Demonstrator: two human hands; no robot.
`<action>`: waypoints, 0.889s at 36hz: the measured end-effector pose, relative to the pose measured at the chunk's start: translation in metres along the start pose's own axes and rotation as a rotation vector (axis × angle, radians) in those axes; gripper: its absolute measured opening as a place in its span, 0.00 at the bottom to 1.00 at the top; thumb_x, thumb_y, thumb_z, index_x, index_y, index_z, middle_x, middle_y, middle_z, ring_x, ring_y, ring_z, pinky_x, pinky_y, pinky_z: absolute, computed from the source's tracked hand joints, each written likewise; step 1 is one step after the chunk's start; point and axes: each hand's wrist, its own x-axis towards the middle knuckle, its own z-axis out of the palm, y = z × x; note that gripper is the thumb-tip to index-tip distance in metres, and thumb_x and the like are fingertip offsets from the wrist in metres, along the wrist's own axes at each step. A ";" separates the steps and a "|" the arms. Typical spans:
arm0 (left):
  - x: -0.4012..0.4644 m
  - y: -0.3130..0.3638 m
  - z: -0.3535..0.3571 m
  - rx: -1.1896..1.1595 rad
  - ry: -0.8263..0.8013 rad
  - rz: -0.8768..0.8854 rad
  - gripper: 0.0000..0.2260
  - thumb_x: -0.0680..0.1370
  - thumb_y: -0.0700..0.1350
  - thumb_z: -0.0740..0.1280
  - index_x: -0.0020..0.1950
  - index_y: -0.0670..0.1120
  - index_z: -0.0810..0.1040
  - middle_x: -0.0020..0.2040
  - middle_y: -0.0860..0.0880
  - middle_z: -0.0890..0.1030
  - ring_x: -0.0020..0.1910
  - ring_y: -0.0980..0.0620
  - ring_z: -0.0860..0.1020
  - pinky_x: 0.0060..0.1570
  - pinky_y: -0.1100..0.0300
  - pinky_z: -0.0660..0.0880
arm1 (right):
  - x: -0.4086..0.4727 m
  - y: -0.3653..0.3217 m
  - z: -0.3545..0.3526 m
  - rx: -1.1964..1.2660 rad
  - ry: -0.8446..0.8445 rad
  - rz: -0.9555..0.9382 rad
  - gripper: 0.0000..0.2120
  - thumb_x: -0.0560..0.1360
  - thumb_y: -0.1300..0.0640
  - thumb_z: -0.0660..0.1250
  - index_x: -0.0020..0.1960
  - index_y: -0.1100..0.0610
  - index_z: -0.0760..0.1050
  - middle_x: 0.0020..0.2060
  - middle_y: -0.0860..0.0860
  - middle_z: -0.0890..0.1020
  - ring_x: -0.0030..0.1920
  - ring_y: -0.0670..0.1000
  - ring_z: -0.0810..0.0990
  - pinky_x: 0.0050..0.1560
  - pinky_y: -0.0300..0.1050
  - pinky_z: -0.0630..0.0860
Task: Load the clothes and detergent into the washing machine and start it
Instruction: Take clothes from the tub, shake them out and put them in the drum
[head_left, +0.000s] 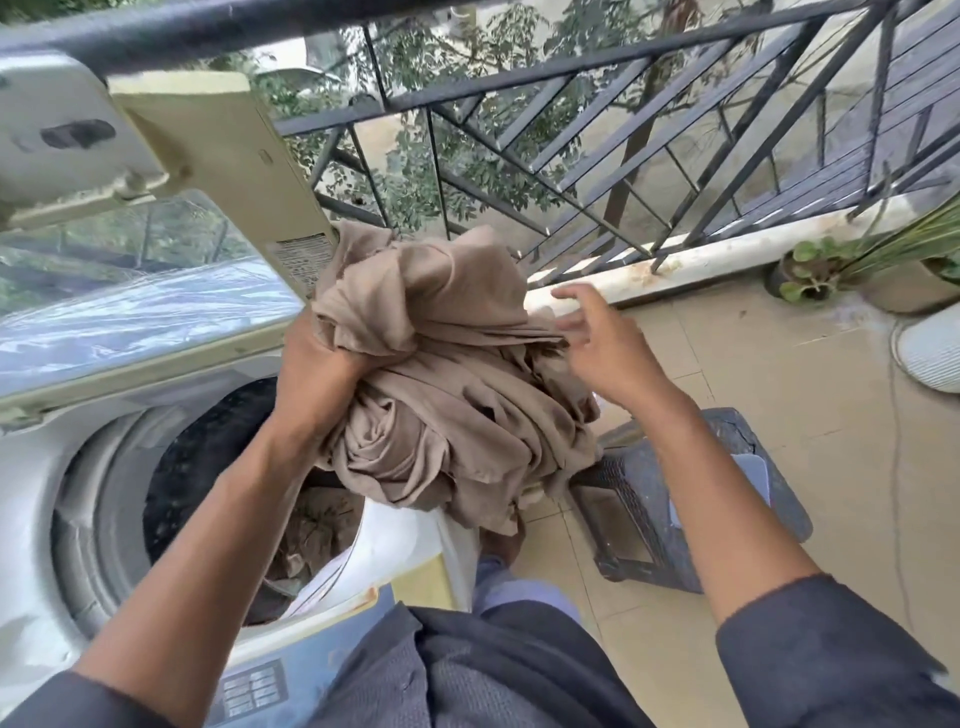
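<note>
Head view, mid-frame: left hand (317, 358) grips beige clothes (447, 374), right hand (597, 338) open beside them; loading continues, next lower them into the drum (208, 467) lower left.

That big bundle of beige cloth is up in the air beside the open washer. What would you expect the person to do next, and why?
Probably swing the beige cloth leftward and lower it into the drum. The left hand grips the bundle, which hangs over the washer's right edge, not yet inside. The lid is up and the drum mouth is open. The right hand is open beside the cloth, free to steady it.
</note>
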 end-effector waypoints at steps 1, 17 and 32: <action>0.000 0.004 -0.002 -0.024 -0.005 0.015 0.24 0.64 0.40 0.83 0.57 0.53 0.83 0.48 0.64 0.86 0.48 0.65 0.83 0.51 0.62 0.80 | 0.002 0.014 0.007 -0.140 -0.101 0.059 0.36 0.76 0.61 0.68 0.77 0.39 0.59 0.65 0.52 0.81 0.61 0.58 0.81 0.61 0.57 0.79; -0.013 0.037 -0.013 -0.227 -0.050 -0.105 0.35 0.63 0.63 0.83 0.52 0.35 0.82 0.44 0.52 0.88 0.50 0.60 0.85 0.55 0.67 0.80 | -0.001 0.077 0.073 0.018 -0.231 0.293 0.20 0.74 0.67 0.63 0.64 0.56 0.80 0.55 0.54 0.81 0.59 0.56 0.79 0.59 0.48 0.76; -0.002 0.021 0.007 0.186 0.048 0.074 0.34 0.67 0.61 0.82 0.69 0.62 0.71 0.61 0.64 0.82 0.63 0.60 0.81 0.65 0.51 0.78 | -0.043 -0.017 -0.012 1.379 -0.181 0.159 0.25 0.87 0.59 0.51 0.54 0.52 0.88 0.54 0.52 0.88 0.58 0.49 0.86 0.60 0.45 0.82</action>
